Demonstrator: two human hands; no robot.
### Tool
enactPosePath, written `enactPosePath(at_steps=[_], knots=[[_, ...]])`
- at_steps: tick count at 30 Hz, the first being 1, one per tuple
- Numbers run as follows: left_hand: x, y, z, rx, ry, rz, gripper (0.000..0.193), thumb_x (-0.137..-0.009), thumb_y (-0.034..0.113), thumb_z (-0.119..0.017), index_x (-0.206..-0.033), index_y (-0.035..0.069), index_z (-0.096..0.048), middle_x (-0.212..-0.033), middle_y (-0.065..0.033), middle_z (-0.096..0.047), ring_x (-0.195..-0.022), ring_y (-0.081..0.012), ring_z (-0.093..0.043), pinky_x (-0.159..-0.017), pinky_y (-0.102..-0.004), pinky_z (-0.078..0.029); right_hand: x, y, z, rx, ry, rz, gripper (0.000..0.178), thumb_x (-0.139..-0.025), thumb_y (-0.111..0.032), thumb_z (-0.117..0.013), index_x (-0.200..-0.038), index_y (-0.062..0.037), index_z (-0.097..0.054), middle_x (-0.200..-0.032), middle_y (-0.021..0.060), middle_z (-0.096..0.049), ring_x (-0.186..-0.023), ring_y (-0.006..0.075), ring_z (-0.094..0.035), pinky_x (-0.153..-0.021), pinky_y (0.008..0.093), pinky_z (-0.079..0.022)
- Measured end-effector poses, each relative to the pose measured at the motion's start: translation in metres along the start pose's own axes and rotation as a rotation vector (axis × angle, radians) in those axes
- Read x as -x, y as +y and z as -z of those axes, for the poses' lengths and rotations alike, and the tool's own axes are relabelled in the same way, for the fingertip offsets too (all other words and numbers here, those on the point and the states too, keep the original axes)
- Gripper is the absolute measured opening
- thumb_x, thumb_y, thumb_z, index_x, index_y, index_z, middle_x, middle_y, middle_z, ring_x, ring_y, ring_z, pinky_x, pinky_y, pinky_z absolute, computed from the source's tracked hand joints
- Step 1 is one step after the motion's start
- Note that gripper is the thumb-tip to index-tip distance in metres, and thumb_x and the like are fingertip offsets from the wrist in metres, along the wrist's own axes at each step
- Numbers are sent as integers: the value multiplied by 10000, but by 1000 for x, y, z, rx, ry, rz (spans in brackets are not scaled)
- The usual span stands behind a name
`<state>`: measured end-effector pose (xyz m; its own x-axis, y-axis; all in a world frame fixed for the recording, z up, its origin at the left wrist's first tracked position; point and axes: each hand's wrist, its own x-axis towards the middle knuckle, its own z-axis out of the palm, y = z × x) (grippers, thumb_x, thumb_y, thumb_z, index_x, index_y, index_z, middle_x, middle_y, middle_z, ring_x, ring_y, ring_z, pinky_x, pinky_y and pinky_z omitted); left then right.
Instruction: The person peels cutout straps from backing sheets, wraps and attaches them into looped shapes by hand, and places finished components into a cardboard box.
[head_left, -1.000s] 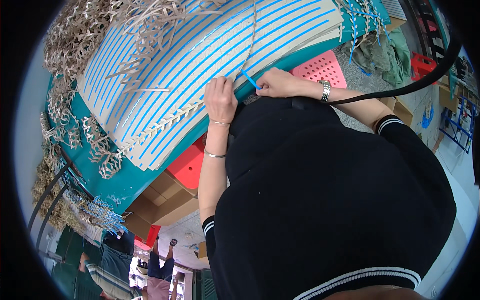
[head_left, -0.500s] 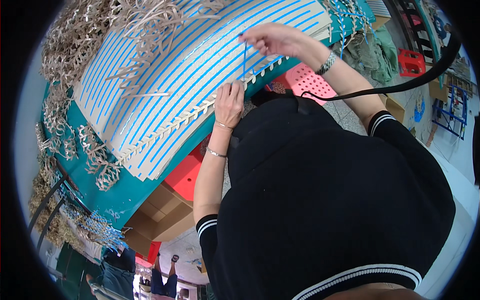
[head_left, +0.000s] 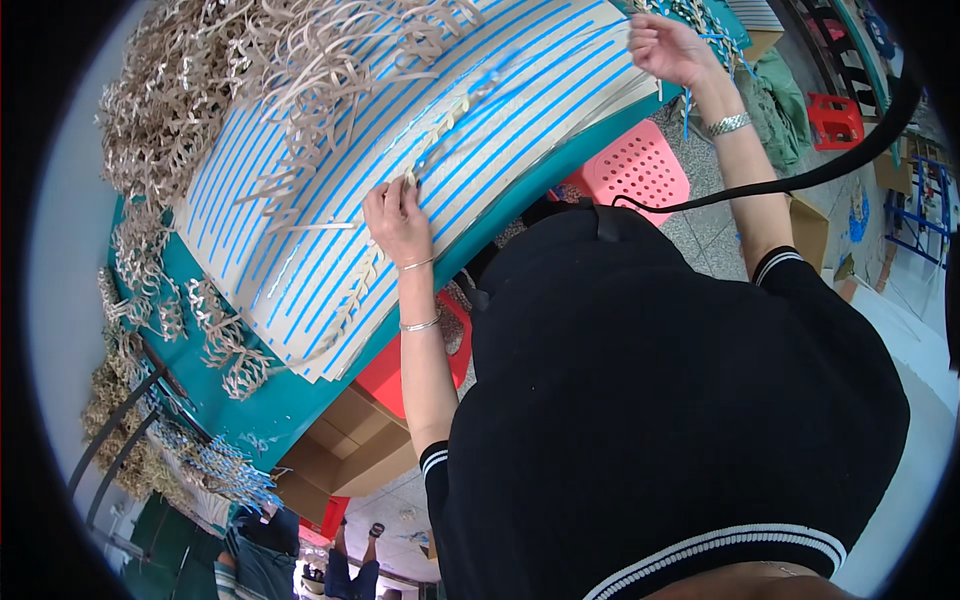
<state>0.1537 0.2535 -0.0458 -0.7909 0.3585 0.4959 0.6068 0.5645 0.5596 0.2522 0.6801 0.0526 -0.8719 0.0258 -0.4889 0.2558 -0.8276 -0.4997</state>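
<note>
One leafy strip (head_left: 440, 129) in left hand (head_left: 398, 224), left of the right hand (head_left: 670, 52).

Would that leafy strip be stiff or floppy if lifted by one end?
Likely floppy, since the leafy strip looks thin and narrow. It's probably light too: the left hand seems merely to pinch it. Its leaves, sticking out along its length, might snag on the curly tan heap.

From the head, one wide fisheye looks down across the table (head_left: 290, 410).
</note>
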Motion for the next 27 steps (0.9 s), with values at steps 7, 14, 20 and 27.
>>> enactPosePath(at_steps=[7, 14, 20, 27], knots=[[5, -2, -3, 178, -123, 172, 231, -712, -40, -668, -938, -2, -640, -869, -135, -554, -766, -250, -584, -642, -338, -489, 59, -136, 218, -339, 350, 228, 234, -912, -102, -455, -694, -69, -379, -605, -5, -332, -552, 119, -348, -559, 246, -346], [-5, -2, 14, 18, -279, -23, 228, -782, -43, -566, -1004, -13, -608, -919, -159, -558, -827, -293, -580, -710, -350, -480, 147, -200, 260, -92, 755, 524, 232, -910, -152, -426, -684, -99, -421, -596, 1, -377, -554, 123, -377, -551, 263, -344], [-21, 2, 25, -179, -486, -255, 341, -685, -56, -556, -1014, 19, -601, -911, -131, -560, -814, -284, -581, -669, -358, -488, 202, 4, 243, 966, 498, -582, 206, -846, -243, -505, -869, -77, -623, -680, -13, -542, -580, 101, -506, -500, 241, -419], [-35, 25, -5, -42, -578, -348, 354, -646, -53, -554, -994, 13, -541, -866, -147, -554, -824, -304, -568, -704, -378, -485, 224, 187, 279, 1969, 622, -329, 215, -760, -159, -599, -868, 12, -673, -715, 137, -665, -677, 183, -664, -594, 315, -518]])
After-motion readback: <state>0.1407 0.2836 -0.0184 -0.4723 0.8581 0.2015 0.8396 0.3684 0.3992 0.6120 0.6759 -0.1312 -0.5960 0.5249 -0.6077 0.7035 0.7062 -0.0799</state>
